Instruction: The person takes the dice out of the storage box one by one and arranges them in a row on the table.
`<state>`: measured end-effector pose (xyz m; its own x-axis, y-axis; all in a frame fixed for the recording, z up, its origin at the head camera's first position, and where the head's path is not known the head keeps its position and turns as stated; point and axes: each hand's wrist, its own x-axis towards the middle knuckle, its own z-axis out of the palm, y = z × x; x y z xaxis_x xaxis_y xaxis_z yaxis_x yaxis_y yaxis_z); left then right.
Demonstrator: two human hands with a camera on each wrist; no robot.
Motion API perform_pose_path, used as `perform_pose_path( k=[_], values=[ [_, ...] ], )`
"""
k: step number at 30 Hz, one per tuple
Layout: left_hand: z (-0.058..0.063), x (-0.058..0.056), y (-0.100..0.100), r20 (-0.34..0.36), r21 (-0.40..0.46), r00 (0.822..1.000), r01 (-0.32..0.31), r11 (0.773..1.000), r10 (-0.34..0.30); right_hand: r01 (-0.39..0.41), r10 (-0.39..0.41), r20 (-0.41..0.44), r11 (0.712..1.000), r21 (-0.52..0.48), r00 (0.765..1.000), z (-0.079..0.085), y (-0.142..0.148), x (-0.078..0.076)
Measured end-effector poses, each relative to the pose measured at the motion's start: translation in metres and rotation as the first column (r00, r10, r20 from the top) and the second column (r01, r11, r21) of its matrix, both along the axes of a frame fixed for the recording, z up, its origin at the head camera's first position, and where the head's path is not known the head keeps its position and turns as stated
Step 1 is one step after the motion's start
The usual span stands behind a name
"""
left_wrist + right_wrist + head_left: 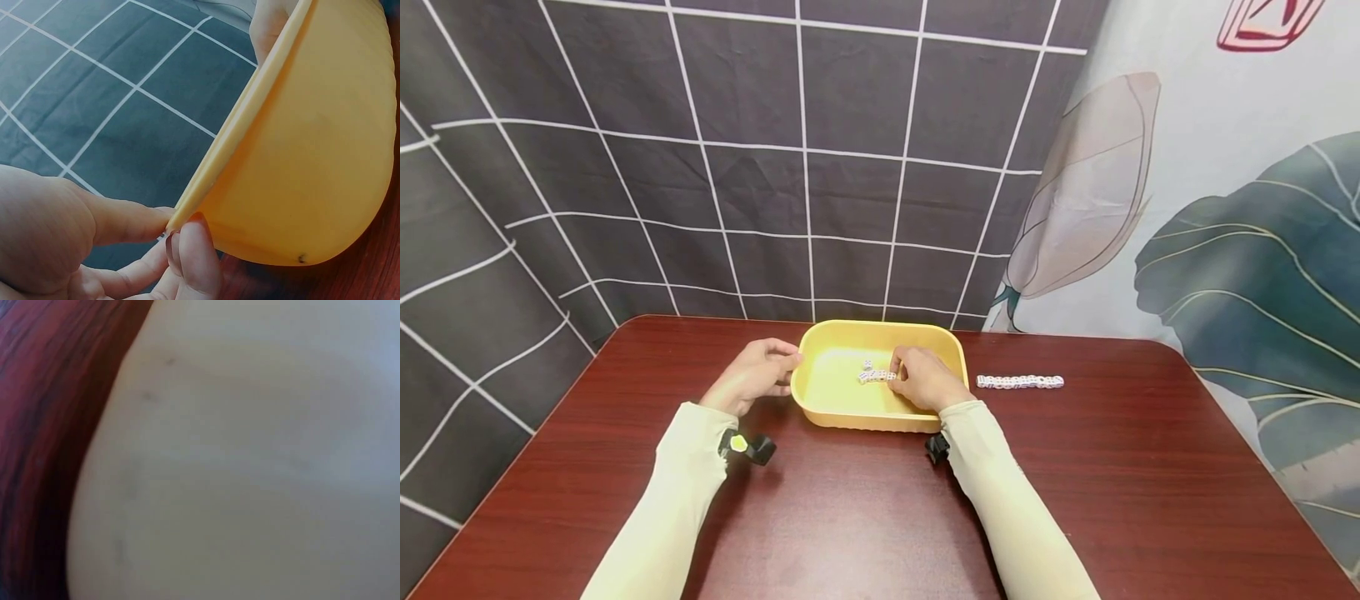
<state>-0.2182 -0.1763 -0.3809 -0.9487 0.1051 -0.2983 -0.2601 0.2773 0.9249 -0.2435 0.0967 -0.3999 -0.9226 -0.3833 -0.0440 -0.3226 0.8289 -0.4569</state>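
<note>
A yellow plastic tub (865, 421) stands on the table near its back edge. My left hand (754, 377) pinches the tub's left rim (215, 156) between thumb and fingers, as the left wrist view shows close up. Inside the tub lies a short row of small white dice (874, 377) with coloured dots, and a single die (868, 364) sits just behind it. Reaching in over the right side, my right hand (927, 379) has thumb and forefinger pinched around the die at the row's right end. The right wrist view holds only a blurred pale surface, without the fingers.
To the right of the tub, a longer straight row of dice (1019, 382) lies on the dark red wooden table (850, 517). Behind the table hang a dark grid-patterned cloth (857, 100) and a leaf-printed curtain (1247, 250).
</note>
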Motion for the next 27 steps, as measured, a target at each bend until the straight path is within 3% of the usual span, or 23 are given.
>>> perform_pose_path(
  k=[17, 27],
  values=[
    [0.000, 0.001, -0.002, 0.002, 0.019, 1.000, 0.002, 1.000, -0.002, 0.002, -0.005, -0.029, 0.993, -0.119, 1.000, 0.010, 0.006, 0.001],
    [-0.001, 0.000, -0.001, 0.000, 0.018, 1.000, 0.002, 1.000, -0.002, -0.063, 0.058, -0.030, 0.982, -0.179, 0.998, 0.018, 0.016, -0.002]
  ],
)
